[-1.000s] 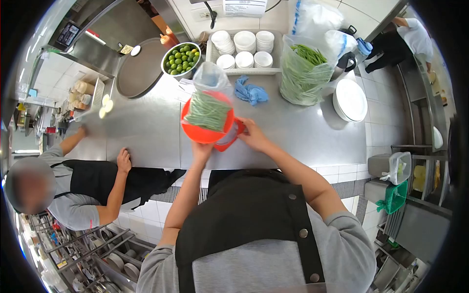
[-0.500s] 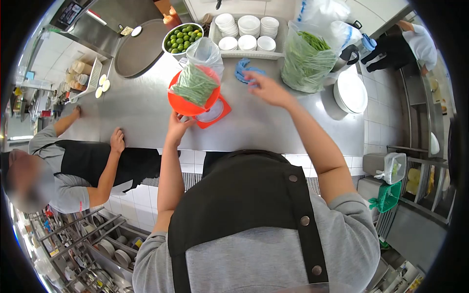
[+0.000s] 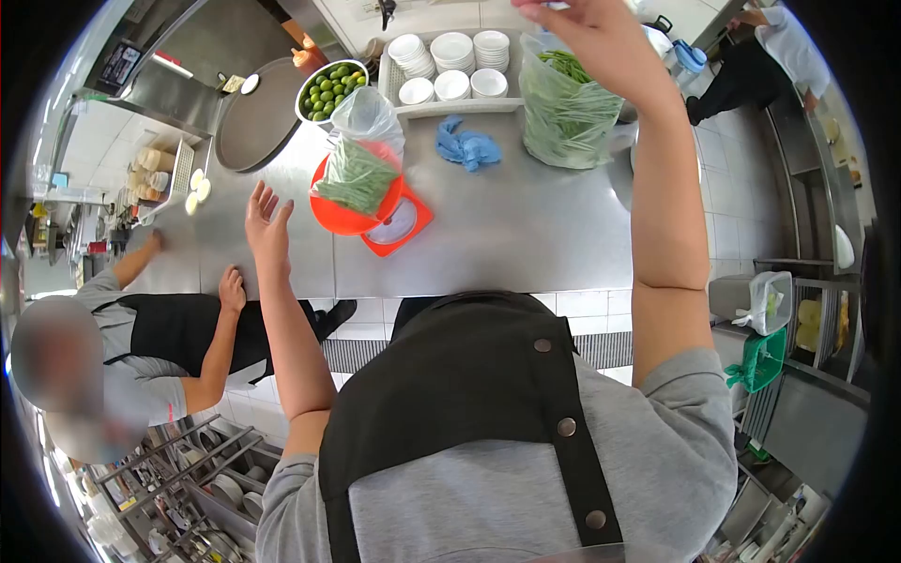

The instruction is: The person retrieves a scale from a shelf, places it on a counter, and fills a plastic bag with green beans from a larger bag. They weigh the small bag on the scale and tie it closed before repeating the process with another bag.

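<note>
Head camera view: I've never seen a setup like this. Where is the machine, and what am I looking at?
There is no machine: a person works with bare hands, filmed from a camera worn on the head, looking forward and down. On the metal counter, a bag of green beans lies in a red bowl on a red scale. Behind are limes, a blue cloth, white dishes and a larger bag of beans. The left hand is raised, open and empty. The right hand reaches the picture's top edge; whether it holds anything is unclear. Another person stands at left.
</note>
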`<state>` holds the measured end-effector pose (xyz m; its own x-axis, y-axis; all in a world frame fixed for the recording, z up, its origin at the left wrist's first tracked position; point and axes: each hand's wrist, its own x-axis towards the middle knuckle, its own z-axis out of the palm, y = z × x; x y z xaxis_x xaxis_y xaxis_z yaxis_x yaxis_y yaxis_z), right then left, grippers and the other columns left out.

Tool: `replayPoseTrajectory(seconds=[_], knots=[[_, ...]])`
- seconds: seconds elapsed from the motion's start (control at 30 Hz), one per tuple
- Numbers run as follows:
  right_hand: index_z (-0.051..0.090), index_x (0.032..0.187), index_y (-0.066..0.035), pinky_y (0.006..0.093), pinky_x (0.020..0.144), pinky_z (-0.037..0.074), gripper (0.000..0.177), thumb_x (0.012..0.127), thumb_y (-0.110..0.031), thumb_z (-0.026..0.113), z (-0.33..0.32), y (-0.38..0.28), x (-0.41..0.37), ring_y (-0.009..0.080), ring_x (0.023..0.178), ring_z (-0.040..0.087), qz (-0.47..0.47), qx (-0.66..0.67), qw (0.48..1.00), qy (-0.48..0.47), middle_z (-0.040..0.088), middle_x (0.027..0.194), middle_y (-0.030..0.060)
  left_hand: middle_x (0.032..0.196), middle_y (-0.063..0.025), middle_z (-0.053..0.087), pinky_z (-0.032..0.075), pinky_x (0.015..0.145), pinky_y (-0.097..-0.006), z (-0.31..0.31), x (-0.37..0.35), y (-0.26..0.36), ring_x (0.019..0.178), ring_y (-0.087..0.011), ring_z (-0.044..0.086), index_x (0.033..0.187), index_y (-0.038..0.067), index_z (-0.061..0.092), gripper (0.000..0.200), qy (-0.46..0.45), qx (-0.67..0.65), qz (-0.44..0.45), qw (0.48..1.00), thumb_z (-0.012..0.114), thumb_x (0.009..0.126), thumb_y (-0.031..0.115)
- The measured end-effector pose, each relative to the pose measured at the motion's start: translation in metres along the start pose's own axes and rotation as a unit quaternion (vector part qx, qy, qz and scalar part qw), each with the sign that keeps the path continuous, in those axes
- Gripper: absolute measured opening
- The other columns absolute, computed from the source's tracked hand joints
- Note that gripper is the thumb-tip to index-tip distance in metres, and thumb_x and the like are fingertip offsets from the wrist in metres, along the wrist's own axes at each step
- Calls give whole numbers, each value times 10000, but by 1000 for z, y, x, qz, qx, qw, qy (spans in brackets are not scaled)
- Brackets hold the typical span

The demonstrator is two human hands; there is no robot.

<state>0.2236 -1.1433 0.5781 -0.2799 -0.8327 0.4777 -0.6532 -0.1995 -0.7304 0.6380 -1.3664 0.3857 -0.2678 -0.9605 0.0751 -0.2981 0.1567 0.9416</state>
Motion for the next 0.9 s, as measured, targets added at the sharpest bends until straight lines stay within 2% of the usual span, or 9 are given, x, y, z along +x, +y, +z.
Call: replayPoseTrajectory(seconds=[0.07,0.17,0.23,0.3,0.43,0.5,0.63,0.67,0.9], knots=[[711,1065,60,368,819,565,239,882,-88,669,-6,15,2,281,907,708,20,-66,997,-35,738,970,191,1451,-193,541,442,1093,-384,19,5,24,1329,-284,535,1474,10,471,658,-32,23,45,998,704,860,32],[744,975,36,409,812,568,248,801,-139,718,-18,83,18,339,878,715,61,-249,966,-44,737,931,217,1391,-167,607,421,1100,-388,48,12,66,1313,-262,555,1394,36,587,537,-70,4,116,991,714,872,64],[742,1019,7,395,796,550,190,869,-92,681,-35,176,40,268,937,714,91,-332,928,-141,748,976,178,1352,-163,635,419,1089,-384,64,22,85,1304,-248,563,1302,65,671,427,-66,4,142,988,722,879,96],[742,905,18,415,754,555,142,823,-97,723,-29,233,43,312,854,719,100,-383,897,-194,740,892,194,1318,-158,655,418,1078,-377,81,31,97,1281,-239,576,1212,92,738,333,-66,30,157,985,731,882,130],[741,862,24,436,727,557,191,747,-119,791,-15,227,26,345,815,718,173,-421,840,-296,736,845,205,1214,-144,685,421,1040,-356,108,55,96,1147,-241,610,1092,124,801,237,-57,96,184,977,756,873,204],[729,831,24,438,706,557,193,726,-115,810,-15,229,25,341,796,718,182,-395,853,-289,729,820,214,1187,-138,688,424,1028,-354,116,57,94,1117,-243,607,1102,127,798,246,-51,98,191,975,759,870,202],[697,772,28,413,657,554,182,684,-85,810,-10,272,15,309,765,720,158,-405,859,-269,720,777,210,1143,-107,715,435,1004,-325,117,60,95,1065,-187,628,1134,96,782,284,-120,81,110,983,764,868,196],[771,913,-9,446,798,567,240,743,-178,750,-14,206,12,366,877,711,141,-469,829,-271,731,931,223,1098,-98,728,449,975,-317,116,62,96,1014,-167,635,1148,83,776,306,-130,107,105,980,772,876,224],[779,849,-25,461,790,568,240,684,-198,783,-11,217,-1,359,862,716,157,-420,863,-234,737,897,203,1023,-86,728,493,877,-303,114,83,97,952,-163,656,1161,81,774,333,-172,178,-17,969,778,879,258]])
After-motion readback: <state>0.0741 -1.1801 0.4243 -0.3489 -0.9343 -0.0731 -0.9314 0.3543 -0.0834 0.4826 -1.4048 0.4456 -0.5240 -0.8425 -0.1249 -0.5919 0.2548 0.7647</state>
